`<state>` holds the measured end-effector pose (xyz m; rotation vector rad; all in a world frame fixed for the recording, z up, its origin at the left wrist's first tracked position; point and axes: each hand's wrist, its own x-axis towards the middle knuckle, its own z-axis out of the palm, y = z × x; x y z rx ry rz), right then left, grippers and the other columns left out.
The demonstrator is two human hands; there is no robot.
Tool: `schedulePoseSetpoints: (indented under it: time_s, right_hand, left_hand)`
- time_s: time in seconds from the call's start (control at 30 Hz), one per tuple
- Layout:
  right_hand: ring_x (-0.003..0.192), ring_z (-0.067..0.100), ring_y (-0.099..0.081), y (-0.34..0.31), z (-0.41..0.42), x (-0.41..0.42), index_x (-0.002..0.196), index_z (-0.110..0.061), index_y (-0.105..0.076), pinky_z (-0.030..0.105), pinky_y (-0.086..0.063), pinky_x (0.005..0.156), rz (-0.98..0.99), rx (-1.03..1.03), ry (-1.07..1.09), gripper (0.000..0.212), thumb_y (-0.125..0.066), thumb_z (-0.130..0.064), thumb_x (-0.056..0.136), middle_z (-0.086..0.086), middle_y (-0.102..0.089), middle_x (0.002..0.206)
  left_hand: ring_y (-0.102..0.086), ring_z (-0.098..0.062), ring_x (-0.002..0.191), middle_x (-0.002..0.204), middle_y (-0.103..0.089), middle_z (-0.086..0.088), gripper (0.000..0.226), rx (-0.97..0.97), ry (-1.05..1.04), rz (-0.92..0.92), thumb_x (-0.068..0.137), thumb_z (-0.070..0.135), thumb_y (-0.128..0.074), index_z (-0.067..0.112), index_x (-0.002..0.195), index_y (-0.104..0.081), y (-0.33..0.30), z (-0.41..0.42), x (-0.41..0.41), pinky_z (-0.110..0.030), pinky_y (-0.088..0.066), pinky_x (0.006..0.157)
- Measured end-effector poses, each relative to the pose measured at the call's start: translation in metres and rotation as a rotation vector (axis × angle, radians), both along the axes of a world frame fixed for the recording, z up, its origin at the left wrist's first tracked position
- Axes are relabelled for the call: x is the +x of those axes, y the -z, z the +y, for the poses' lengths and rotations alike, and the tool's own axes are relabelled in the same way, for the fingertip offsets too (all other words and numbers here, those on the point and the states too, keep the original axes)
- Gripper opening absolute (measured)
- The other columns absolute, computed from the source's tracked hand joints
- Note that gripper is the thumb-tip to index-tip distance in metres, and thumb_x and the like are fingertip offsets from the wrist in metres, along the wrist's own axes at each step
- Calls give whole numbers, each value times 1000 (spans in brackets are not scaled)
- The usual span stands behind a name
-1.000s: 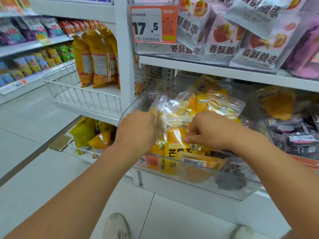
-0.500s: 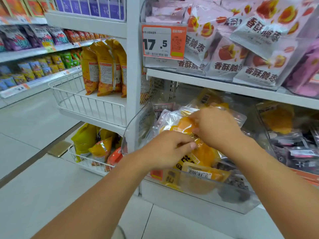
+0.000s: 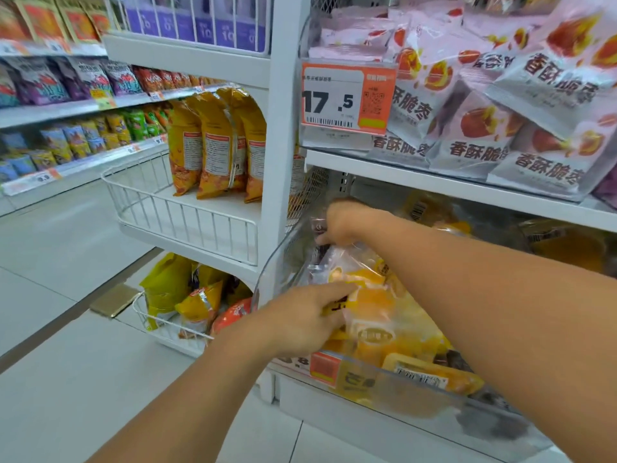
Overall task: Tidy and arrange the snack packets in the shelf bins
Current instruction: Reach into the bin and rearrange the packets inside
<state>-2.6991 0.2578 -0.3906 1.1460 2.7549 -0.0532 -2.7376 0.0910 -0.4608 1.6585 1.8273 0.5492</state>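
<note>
Over clear bin [image 3: 394, 392] — both hands [image 3: 300, 320] outstretched

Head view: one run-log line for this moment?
step: tidying clear bin | left hand: on yellow packets | right hand: reaching dark packet, grip unclear

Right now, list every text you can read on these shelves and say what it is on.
"17.5": orange price tag on the upper bin.
"香酥脆枣": pink-and-white packets in that bin.
"10": purple boxes on the top shelf.
Unreadable: barcodes, lower orange tag, yellow packets, left aisle tags.
</note>
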Motion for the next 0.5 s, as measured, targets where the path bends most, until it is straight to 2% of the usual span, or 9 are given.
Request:
schedulePoseSetpoints:
  time_s: [0.07,0.13,0.17,0.23,0.3,0.37,0.43,0.5]
  right_hand:
    - [69,22,-58,1,6,3,74,-8,-61,30,-47,66,46,16,26,36,-71,-38,90,6,-59,75]
    - [74,23,-62,2,8,7,85,-10,-69,32,-52,69,112,50,12,27,-76,-36,86,5,-63,77]
    - [75,23,-64,3,7,9,88,-11,-73,33,-54,71,148,63,-3,25,-78,-35,84,4,-66,77]
    - [69,23,-64,5,6,14,82,-13,-75,33,-54,67,227,76,-20,20,-80,-32,82,4,-66,70]
    - [64,23,-61,5,1,22,72,-12,-73,30,-45,60,268,87,-44,20,-79,-28,83,4,-61,62]
    - [70,25,-63,3,-4,33,74,-15,-75,28,-40,61,303,116,-88,14,-77,-26,84,4,-63,65]
    - [80,26,-66,2,-8,44,87,-21,-80,28,-46,67,370,146,-120,6,-75,-23,85,5,-70,76]
    - [82,28,-66,4,-10,50,90,-22,-80,30,-51,69,380,159,-134,8,-73,-21,86,5,-72,80]
  left_hand:
    - [-30,-11,147,159,-34,15,52,45,29,10,100,34,-56,42,149,-41,2,4,4,-38,-28,121]
    - [-41,-12,140,152,-46,12,53,128,-44,36,94,36,-66,39,145,-49,0,8,5,-38,-35,117]
    - [-49,-12,132,144,-54,11,53,168,-85,38,90,38,-71,37,141,-54,0,10,3,-37,-40,112]
    - [-57,-9,117,128,-62,12,51,216,-155,44,83,40,-79,33,130,-63,-3,10,0,-31,-47,99]
    - [-57,-8,106,115,-61,11,50,263,-261,25,76,40,-85,30,121,-67,-4,10,-3,-23,-45,82]
    - [-58,-7,100,107,-60,13,49,332,-352,-28,71,36,-90,28,113,-66,-5,9,-4,-14,-40,69]
    - [-57,-6,98,107,-60,14,48,405,-396,-20,69,37,-91,28,107,-62,-8,8,0,-13,-39,70]
    - [-55,-6,96,107,-58,13,44,468,-416,-5,74,39,-86,29,106,-57,-9,7,5,-19,-43,77]
